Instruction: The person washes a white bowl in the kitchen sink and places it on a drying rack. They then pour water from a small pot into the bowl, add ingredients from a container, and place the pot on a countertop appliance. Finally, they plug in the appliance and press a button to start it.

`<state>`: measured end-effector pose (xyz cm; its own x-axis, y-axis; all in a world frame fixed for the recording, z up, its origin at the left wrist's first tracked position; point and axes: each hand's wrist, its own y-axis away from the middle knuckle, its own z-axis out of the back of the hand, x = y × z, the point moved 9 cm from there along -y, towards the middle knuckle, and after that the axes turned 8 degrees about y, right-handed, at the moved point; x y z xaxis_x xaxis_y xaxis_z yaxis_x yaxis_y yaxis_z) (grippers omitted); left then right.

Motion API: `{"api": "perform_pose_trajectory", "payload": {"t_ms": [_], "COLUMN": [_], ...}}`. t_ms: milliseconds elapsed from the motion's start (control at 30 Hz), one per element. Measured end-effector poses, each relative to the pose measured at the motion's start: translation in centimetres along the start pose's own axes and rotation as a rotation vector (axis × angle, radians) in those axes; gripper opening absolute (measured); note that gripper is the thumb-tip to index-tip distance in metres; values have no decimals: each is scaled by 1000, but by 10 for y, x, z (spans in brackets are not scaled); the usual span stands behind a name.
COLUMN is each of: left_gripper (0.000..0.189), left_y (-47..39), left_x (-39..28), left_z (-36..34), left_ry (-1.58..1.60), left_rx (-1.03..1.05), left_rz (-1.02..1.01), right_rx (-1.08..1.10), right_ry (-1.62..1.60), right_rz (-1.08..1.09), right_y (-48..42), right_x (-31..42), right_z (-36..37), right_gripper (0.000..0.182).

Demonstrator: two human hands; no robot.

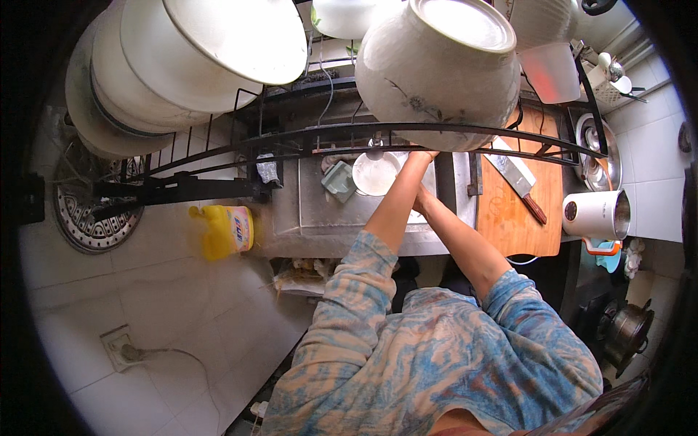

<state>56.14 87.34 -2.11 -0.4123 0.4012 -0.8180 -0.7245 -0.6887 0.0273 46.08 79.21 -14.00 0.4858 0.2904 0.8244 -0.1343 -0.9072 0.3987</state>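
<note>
My left forearm (393, 197) reaches over the metal sink (327, 215). Its wrist ends at the rack rail, and the hand beyond is hidden behind a large ceramic pot (436, 82). My right forearm (463, 237) crosses in behind the left one. Only a small part of my right hand (419, 200) shows beside the left forearm, so any hold is hidden. A round white bowl (375, 177) sits in the sink just left of my arms, below the faucet (375, 148). Touching or close to it is a pale green plastic container (339, 181).
A black wire rack (305, 143) spans the sink, carrying stacked white bowls (218, 43). At right, a cleaver (515, 177) lies on a wooden cutting board (491, 218), near a white appliance (591, 214) and a steel basin (591, 131). A yellow detergent bottle (221, 231) stands at left.
</note>
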Motion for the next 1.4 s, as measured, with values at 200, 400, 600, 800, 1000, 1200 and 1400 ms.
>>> {"api": "perform_pose_trajectory", "payload": {"t_ms": [200, 400, 600, 800, 1000, 1200, 1400], "left_gripper": [60, 60, 60, 60, 56, 49, 40], "left_y": [-2, -2, -3, -3, 32, 131, 179], "left_x": [-4, -5, -5, 0, -4, -56, -55], "left_z": [-5, -9, -15, -12, -3, -10, -58], "left_ry": [25, 37, 67, 196, 617, 542, 749], "left_rx": [1, 12, 27, 53, 150, 383, 501], "left_rz": [5, 5, 11, 21, -121, -60, 184], "right_rx": [-44, -87, -37, -5, -67, -293, -607], "right_ry": [-93, 110, -139, -223, -256, -233, -205], "right_rz": [-21, 184, -77, -200, -56, 64, 218], "right_y": [-1, 0, 5, 30, 146, 298, 446], "right_x": [-1, 12, -8, -38, 31, 105, 217], "right_z": [7, 12, 20, 61, 114, 205, 282], "right_gripper": [33, 37, 41, 47, 43, 54, 75]}}
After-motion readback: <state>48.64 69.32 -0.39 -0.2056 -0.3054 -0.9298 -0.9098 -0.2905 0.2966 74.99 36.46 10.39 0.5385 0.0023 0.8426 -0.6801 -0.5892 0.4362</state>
